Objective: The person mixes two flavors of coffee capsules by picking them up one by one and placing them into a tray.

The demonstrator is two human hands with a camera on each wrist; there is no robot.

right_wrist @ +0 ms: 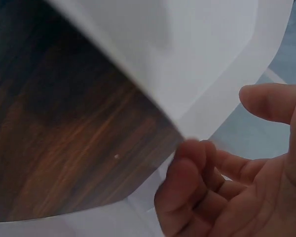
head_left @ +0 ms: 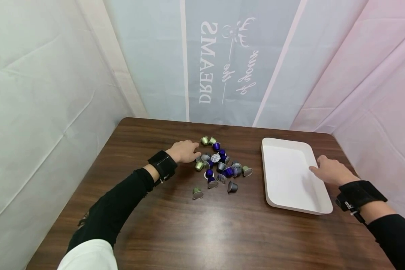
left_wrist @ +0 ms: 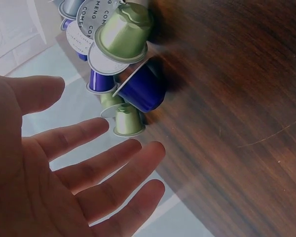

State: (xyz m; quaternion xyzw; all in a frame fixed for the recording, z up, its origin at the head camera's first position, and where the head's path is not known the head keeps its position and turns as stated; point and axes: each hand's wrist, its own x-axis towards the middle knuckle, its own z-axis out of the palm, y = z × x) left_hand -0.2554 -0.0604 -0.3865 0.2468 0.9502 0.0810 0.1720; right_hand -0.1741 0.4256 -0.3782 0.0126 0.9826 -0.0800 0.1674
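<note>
A loose cluster of coffee capsules (head_left: 221, 167) in green, purple-blue and grey sits on the table. At its left edge is my left hand (head_left: 185, 151), fingers spread and nothing held. In the left wrist view, a green capsule (left_wrist: 129, 120) lies just beyond the fingertips, with a purple-blue capsule (left_wrist: 144, 89) above it. My right hand (head_left: 334, 170) is at the right side of a white tray (head_left: 297, 206). In the right wrist view, its thumb stays apart from the loosely curled fingers (right_wrist: 180, 185), which are close to the tray's edge; contact is unclear.
The brown wooden table (head_left: 175, 232) carries everything. One green capsule (head_left: 197, 193) and one grey capsule (head_left: 232, 186) lie at the near side of the cluster. Hanging cloth (head_left: 158, 56) with printed lettering stands behind the table, and pale sheets flank it.
</note>
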